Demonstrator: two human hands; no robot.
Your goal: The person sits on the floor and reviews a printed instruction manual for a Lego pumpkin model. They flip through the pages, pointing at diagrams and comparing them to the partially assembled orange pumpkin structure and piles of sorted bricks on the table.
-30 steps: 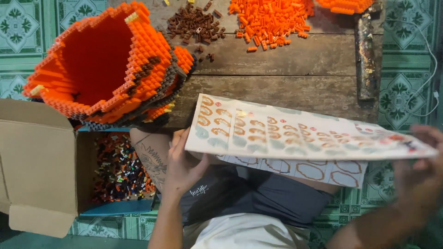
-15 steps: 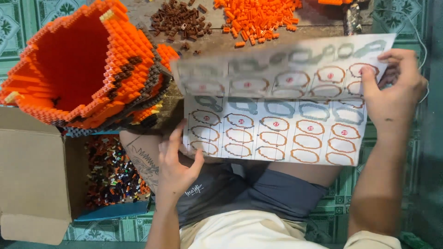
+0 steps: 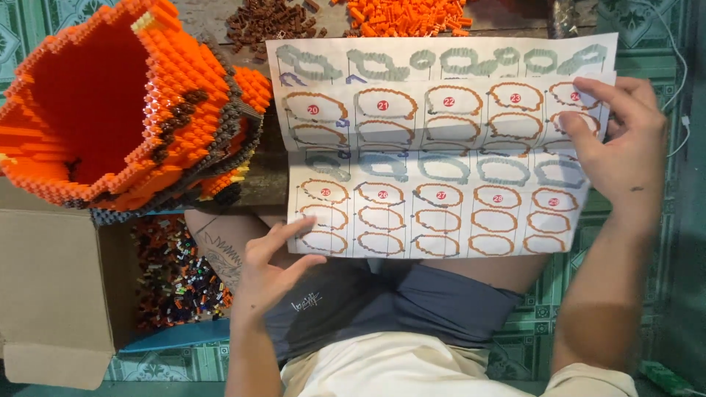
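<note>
One instruction sheet (image 3: 441,147) pinched at its right edge by the right hand (image 3: 618,140), left hand (image 3: 276,268) fingers released — touching the near-left corner, one hollow orange brick model (image 3: 125,103) far left, two loose brick piles — brown (image 3: 268,18), orange (image 3: 408,15).

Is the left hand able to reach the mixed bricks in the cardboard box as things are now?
Probably yes: the left hand only touches the sheet's corner, and the open box lies beside it, unobstructed.

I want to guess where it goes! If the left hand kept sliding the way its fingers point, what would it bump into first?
The left hand points up and right, fingertips already at the white folded instruction sheet's lower left corner, so probably that paper first.
</note>
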